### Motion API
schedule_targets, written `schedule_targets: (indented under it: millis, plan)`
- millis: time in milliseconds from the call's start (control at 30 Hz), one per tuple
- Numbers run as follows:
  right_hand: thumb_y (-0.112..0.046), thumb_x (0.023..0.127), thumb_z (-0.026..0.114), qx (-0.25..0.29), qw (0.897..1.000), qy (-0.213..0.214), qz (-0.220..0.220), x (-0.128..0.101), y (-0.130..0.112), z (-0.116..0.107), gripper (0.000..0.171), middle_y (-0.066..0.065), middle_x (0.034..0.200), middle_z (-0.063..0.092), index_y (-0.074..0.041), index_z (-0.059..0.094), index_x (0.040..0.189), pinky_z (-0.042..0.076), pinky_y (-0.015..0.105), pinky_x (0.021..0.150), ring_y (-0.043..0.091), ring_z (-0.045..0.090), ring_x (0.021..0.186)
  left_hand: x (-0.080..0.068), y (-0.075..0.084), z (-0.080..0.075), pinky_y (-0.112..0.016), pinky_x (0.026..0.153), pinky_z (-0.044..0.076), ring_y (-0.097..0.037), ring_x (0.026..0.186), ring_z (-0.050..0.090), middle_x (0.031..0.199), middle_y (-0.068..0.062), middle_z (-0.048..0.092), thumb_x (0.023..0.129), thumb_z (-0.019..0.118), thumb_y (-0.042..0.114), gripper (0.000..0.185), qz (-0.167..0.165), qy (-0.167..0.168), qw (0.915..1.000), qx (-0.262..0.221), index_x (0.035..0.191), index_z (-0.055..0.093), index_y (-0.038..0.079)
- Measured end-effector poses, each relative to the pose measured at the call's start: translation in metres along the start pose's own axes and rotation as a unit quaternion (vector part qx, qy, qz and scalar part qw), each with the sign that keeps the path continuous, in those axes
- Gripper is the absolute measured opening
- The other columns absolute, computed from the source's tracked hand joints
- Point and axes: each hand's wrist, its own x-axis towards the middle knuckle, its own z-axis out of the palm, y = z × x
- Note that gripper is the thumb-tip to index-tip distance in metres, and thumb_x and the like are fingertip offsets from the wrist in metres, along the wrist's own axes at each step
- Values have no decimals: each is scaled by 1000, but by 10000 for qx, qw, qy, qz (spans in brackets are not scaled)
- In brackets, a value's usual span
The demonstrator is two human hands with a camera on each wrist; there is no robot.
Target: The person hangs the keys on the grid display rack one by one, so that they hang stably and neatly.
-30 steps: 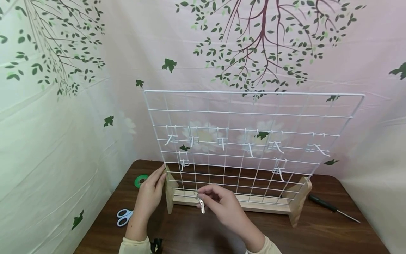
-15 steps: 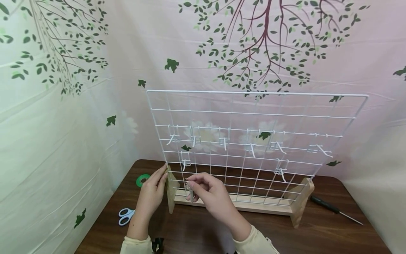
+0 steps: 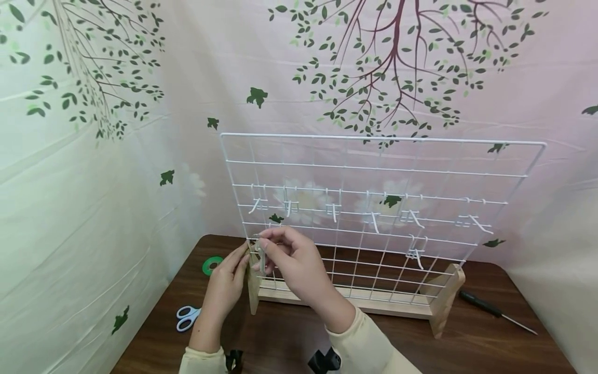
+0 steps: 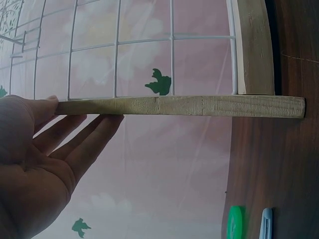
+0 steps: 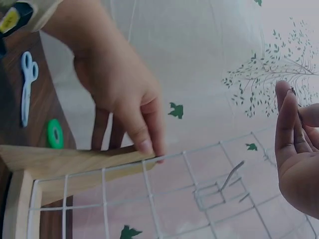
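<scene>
The left hand (image 3: 227,283) rests straight fingers (image 4: 94,137) on the wooden foot (image 4: 199,105), while the right hand (image 3: 290,258) pinches a key (image 3: 261,259) (mostly hidden) at the wire grid (image 3: 374,171).

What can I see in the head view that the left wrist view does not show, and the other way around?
Only the head view shows the right hand pinching a small metal key in front of the wire grid, plus the white hooks and the screwdriver. Only the left wrist view shows the left palm and the fingers' undersides under the foot's edge. Both show the left hand with straight fingers against the wooden foot, the green tape roll and the scissors.
</scene>
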Motion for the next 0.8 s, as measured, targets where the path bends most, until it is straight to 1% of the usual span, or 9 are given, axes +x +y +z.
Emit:
schedule_targets:
  millis: [167,367,533,667,800]
  plan:
    - [-11,107,66,164,9997,127,-88,10,-8,7,23,27,101,71,2,69,125,63,25,65,9,67,66,0,0,-1,-59,110,56,-39,141,63,155,-16,62,111,60,17,45,43,-32,10000,36,155,58,13]
    - [-8,106,65,416,9985,346,-23,17,-11,16,20,19,98,70,2,70,123,62,21,63,6,66,67,-1,0,-1,-59,110,56,-37,142,61,157,-15,61,111,59,18,44,-6,-107,9999,15,155,58,14]
    - [-7,106,65,571,9972,486,-16,20,-14,22,22,11,96,69,3,67,125,61,20,63,6,66,69,-1,-1,1,-56,109,58,-36,140,64,154,-13,64,110,60,15,41,148,52,9998,76,151,63,13]
    - [-7,107,64,617,9963,587,-95,23,-13,25,23,18,102,70,4,65,127,60,19,63,5,64,67,0,-1,2,-53,108,59,-34,137,67,152,-12,66,110,61,15,37,295,187,9993,100,147,66,11]
    - [-5,107,63,666,9957,599,-222,25,-12,27,25,27,109,69,7,61,129,59,18,63,3,65,68,0,0,2,-52,106,60,-34,135,69,149,-12,68,110,61,16,35,314,233,9992,106,144,68,10]
